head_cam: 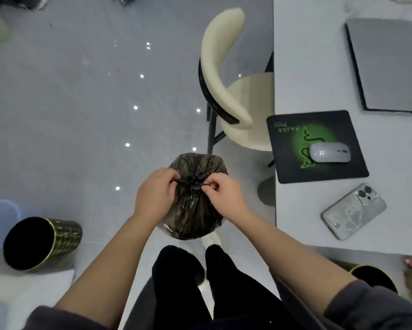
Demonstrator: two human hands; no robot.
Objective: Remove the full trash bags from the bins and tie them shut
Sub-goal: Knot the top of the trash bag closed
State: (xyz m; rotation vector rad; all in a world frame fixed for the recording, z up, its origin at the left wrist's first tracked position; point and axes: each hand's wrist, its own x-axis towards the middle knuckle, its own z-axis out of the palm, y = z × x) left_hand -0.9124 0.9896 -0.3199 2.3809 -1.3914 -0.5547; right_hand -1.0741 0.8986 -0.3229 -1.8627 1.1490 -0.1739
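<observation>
Tying off: trash bag (195, 210), out of its bin, held above the floor before the person's legs. Left hand (156, 194) and right hand (224, 196) each pinch a tail, pulling apart to cinch the knot (191, 179). Empty black bin (43, 242) lies tipped nearby.

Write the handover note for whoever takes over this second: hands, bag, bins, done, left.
Left hand: pinches one strand at the bag's neck.
Right hand: pinches the other strand.
Trash bag: out of its bin, in front of the feet, knot formed on top.
Done: bag removed, knot made.
Left: pull the knot snug, then check the black-and-gold bin on the left and the second bin at lower right; their contents cannot be seen.
</observation>
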